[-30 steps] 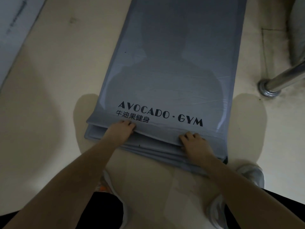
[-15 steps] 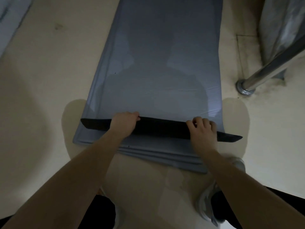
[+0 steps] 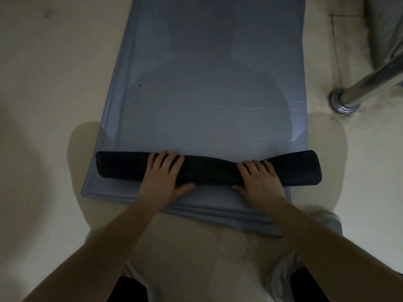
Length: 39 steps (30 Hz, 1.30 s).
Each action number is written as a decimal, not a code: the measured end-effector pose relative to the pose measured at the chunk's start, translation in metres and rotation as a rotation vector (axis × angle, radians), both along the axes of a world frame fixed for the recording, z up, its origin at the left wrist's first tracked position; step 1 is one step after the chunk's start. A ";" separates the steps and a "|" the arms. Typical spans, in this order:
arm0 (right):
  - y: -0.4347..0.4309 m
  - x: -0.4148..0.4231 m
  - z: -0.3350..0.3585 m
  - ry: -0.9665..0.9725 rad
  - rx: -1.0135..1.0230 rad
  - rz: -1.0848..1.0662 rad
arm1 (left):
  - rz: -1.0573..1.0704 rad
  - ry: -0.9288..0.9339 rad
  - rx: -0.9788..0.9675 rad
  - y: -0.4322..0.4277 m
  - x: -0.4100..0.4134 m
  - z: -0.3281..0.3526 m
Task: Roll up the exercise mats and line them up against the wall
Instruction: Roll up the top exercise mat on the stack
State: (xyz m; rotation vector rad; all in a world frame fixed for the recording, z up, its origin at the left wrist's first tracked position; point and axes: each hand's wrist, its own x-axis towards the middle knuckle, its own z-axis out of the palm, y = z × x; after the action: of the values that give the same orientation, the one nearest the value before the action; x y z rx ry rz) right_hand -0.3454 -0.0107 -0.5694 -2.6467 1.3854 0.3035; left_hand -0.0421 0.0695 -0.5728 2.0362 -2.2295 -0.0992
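Observation:
A stack of grey-blue exercise mats (image 3: pixel 207 83) lies flat on the pale floor, stretching away from me. The near end of the top mat is rolled over into a short black roll (image 3: pixel 209 168) that lies across the stack, its dark underside facing out. My left hand (image 3: pixel 163 175) rests on the left part of the roll, fingers spread over its top and thumb at its near side. My right hand (image 3: pixel 257 177) presses the right part in the same way. The lower mats' near edges (image 3: pixel 196 205) show under the roll.
A shiny metal pole with a round base (image 3: pixel 344 101) stands on the floor to the right of the mats. A grey wall or panel (image 3: pixel 383 29) rises at the far right. My shoes (image 3: pixel 327 219) are just behind the stack. Bare floor (image 3: pixel 54 83) lies to the left.
The top mat's near edge, first gripped flat with its printed logo showing, was lifted, folded forward and is now a thicker black roll further up the stack. Both hands moved on top of it.

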 end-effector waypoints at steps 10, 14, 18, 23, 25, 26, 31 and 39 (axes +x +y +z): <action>-0.023 0.007 0.036 0.015 0.107 -0.101 | -0.034 0.020 0.118 -0.017 0.013 0.021; -0.062 0.011 0.060 0.127 0.443 -0.144 | -0.008 0.081 0.469 -0.047 0.018 0.046; -0.100 0.020 0.054 0.144 0.565 -0.202 | 0.083 0.069 0.716 -0.095 0.023 0.049; -0.080 0.035 0.037 -0.063 -0.087 -0.134 | 0.309 -0.102 0.383 -0.105 0.001 0.021; -0.043 0.034 0.022 -0.110 -0.113 -0.052 | 0.394 -0.029 0.333 -0.107 -0.001 0.014; -0.029 0.029 0.012 -0.077 -0.079 -0.010 | 0.393 0.002 0.305 -0.109 -0.001 0.012; -0.060 0.024 -0.005 -0.016 -0.022 0.032 | 0.136 0.064 -0.015 -0.080 -0.003 0.003; -0.095 0.035 0.024 0.081 0.135 0.072 | -0.089 -0.057 0.269 -0.085 0.020 0.022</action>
State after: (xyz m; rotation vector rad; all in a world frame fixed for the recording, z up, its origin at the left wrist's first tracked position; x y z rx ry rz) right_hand -0.3104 -0.1058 -0.5455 -2.6033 1.2451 0.4994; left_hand -0.0217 -0.0158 -0.5504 2.0886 -2.4589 -0.3734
